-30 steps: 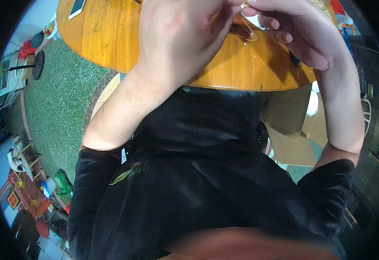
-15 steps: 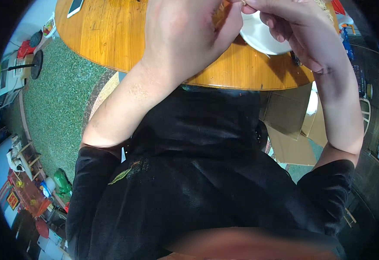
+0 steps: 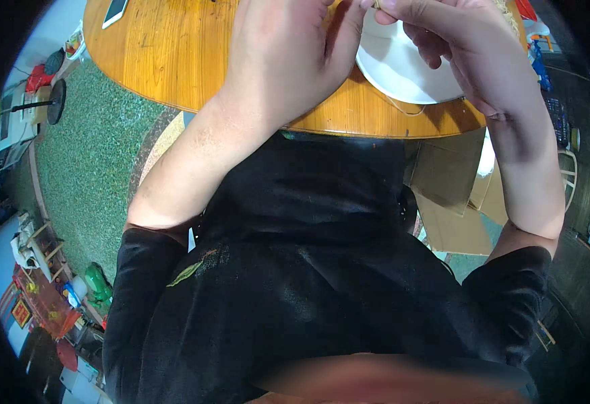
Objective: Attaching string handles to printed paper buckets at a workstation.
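My right hand (image 3: 467, 50) has its thumb and forefinger closed in a pinch on a thin tan strand (image 3: 376, 5), its other fingers curled below. My left hand (image 3: 288, 50) meets it at the top edge, back turned up. The left thumb tip touches the same strand; the remaining left fingers are cut off or hidden. Beneath and between both hands, a white bowl (image 3: 406, 74) stands on the wooden table (image 3: 173, 57). A loose thin fibre (image 3: 402, 110) curves out by the bowl's near rim.
A white phone (image 3: 115, 12) lies at the table's far left. Straw-coloured fibres (image 3: 508, 15) show beyond my right wrist. Cardboard (image 3: 446, 175) lies below the table's near right edge. To the left is green speckled floor (image 3: 96, 148), with household goods along its side.
The bowl has come slightly nearer and left, with more of it showing. The loose fibre shows by its rim. Both hands stay together, shifted slightly left.
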